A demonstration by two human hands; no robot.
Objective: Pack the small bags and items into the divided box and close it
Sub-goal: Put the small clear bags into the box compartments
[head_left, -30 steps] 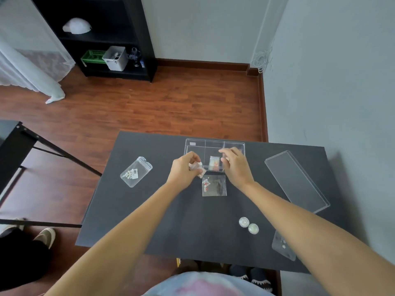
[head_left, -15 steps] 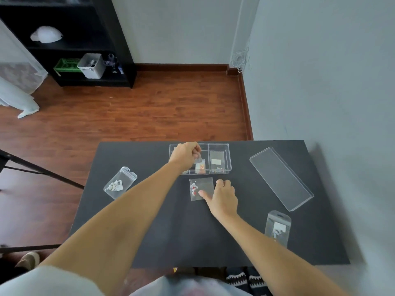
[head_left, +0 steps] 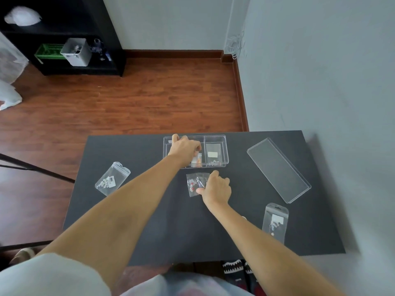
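The clear divided box (head_left: 215,138) stands at the far edge of the black table (head_left: 149,221). My left hand (head_left: 183,147) reaches into it, fingers pinched on the top of a small bag with orange pieces (head_left: 198,163) in the middle compartment. The right compartment holds a flat labelled bag (head_left: 213,153). Just in front of the box, my right hand (head_left: 217,188) grips the edge of a small bag of red and white beads (head_left: 193,183) that lies on the table. The clear lid (head_left: 277,169) lies apart at the right.
A zip bag of pale beads (head_left: 112,178) lies near the table's left edge. Another hang-tab bag (head_left: 275,221) lies at the front right. A grey wall runs close along the right side. A black shelf (head_left: 64,39) stands across the wooden floor.
My left hand carried its small bag from in front of the box into the middle compartment. My right hand left the box, came down on the beaded bag and closed on it.
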